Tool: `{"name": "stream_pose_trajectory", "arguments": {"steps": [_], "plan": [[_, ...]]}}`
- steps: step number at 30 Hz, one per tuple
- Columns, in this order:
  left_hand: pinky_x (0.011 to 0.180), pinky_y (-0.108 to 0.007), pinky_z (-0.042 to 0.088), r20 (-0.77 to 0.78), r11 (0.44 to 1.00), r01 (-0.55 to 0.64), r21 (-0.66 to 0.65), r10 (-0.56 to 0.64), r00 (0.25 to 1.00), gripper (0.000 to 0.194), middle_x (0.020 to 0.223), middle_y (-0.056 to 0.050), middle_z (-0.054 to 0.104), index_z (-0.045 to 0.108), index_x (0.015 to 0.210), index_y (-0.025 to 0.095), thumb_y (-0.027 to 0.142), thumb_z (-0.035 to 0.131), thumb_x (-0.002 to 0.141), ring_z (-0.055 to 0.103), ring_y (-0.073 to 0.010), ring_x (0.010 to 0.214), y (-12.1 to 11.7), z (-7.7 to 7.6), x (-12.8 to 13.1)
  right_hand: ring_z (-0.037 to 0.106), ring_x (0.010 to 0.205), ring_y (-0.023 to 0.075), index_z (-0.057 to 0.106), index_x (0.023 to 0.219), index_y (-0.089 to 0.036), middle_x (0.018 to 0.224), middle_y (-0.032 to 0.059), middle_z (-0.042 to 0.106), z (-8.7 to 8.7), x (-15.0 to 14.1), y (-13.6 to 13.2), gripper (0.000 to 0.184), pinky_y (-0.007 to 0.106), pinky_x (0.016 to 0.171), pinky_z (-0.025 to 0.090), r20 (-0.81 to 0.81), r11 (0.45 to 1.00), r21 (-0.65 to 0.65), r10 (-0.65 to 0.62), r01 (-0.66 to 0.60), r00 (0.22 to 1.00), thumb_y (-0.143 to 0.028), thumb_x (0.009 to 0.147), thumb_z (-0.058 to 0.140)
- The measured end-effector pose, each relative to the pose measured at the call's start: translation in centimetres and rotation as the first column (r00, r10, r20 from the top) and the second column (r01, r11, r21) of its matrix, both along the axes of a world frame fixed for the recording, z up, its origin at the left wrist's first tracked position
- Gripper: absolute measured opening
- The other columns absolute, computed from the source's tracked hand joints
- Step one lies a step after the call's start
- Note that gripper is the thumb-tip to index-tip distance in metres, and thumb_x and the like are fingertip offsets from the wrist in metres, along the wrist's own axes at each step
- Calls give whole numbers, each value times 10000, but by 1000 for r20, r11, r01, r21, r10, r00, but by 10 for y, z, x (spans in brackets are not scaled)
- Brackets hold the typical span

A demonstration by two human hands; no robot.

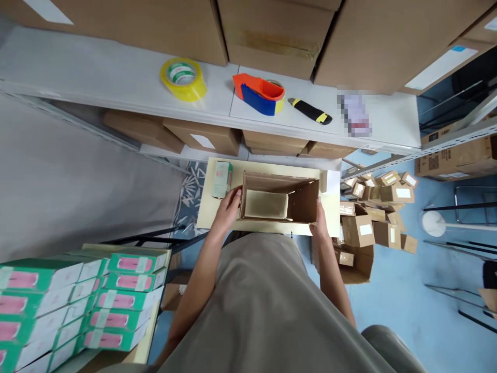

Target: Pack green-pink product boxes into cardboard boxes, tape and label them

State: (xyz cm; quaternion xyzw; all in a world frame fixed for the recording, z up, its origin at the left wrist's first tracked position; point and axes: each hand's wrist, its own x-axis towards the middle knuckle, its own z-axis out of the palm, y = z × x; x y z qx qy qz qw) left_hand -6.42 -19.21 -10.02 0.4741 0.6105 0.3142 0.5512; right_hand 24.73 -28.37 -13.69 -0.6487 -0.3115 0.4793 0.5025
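Note:
Between my hands is a brown cardboard box, its top facing me and uncovered, above a narrow cream table. A pale rectangle shows inside it; I cannot tell whether that is the tabletop seen through the bottom. My left hand grips the box's left side, with fingers bent at the upper edge. On the right side, my right hand holds the lower corner, its fingers partly hidden. A small green and white carton stands on the table just beyond my left hand.
A shelf ahead carries yellow tape, an orange and blue tape dispenser, a box cutter and large cartons. Green product boxes are stacked at lower left. Small parcels pile up on the right.

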Motion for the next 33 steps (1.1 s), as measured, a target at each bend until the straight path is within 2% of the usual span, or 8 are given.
{"name": "stream_pose_trajectory", "arguments": {"steps": [6, 11, 17, 21, 25, 27, 31, 33], "plan": [[1332, -483, 472, 117, 996, 92, 13, -93, 989, 587, 1663, -119, 661, 688, 1541, 263, 610, 659, 1069, 571, -343, 1594, 19, -14, -15, 560, 1625, 321, 611, 1661, -278, 1603, 101, 721, 1, -22, -4, 877, 549, 1336, 502, 101, 997, -68, -19, 26, 995, -879, 1048, 427], [1327, -474, 478, 142, 964, 261, 57, -266, 953, 789, 1805, -99, 507, 576, 1688, 323, 570, 810, 977, 471, -351, 1678, 18, -26, -29, 632, 1555, 362, 580, 1677, -274, 1701, 120, 639, -2, -36, -3, 902, 535, 1306, 540, 108, 996, -70, -39, 46, 993, -825, 973, 698], [1386, -541, 381, -53, 882, 445, 153, -443, 895, 689, 1654, -138, 623, 685, 1596, 303, 529, 829, 962, 533, -371, 1605, 24, -32, -31, 746, 1367, 397, 592, 1651, -194, 1529, 198, 750, -13, -29, 5, 1065, 573, 1210, 608, 151, 989, -89, -105, 119, 983, -770, 803, 883], [1393, -576, 364, -141, 859, 478, 182, -459, 877, 541, 1592, -173, 622, 789, 1423, 256, 485, 852, 937, 537, -416, 1578, 32, -36, -24, 753, 1349, 408, 594, 1665, -198, 1546, 200, 740, -21, -20, 7, 1126, 599, 1197, 608, 142, 993, -71, -79, 89, 987, -741, 736, 930], [1385, -601, 375, -166, 845, 505, 177, -480, 862, 504, 1555, -195, 632, 809, 1294, 226, 574, 838, 930, 549, -443, 1561, 37, -31, -24, 760, 1334, 407, 619, 1662, -242, 1565, 163, 742, -19, -12, 14, 1095, 614, 1190, 610, 120, 997, -57, -47, 54, 992, -717, 733, 952], [1385, -583, 381, -130, 826, 543, 150, -528, 839, 609, 1535, -192, 655, 803, 1309, 234, 632, 899, 858, 536, -449, 1587, 37, -25, -29, 755, 1346, 410, 625, 1663, -234, 1560, 160, 746, -13, -8, 17, 1067, 610, 1181, 618, 98, 998, -50, -22, 27, 995, -727, 768, 935], [1406, -586, 340, -60, 816, 572, 89, -569, 820, 1074, 1675, -202, 595, 716, 1505, 261, 609, 1092, 561, 347, -465, 1736, 31, -16, -41, 718, 1426, 409, 654, 1649, -244, 1608, 127, 720, 3, 2, 24, 934, 584, 1205, 610, 32, 995, -40, 91, -90, 995, -743, 885, 858], [1389, -573, 381, -81, 847, 524, 91, -518, 852, 1019, 1714, -196, 569, 714, 1511, 259, 641, 1052, 629, 397, -445, 1717, 27, -16, -42, 679, 1491, 404, 670, 1639, -272, 1642, 92, 698, 6, 9, 28, 885, 580, 1249, 581, 15, 991, -42, 126, -125, 992, -763, 920, 822]]}}
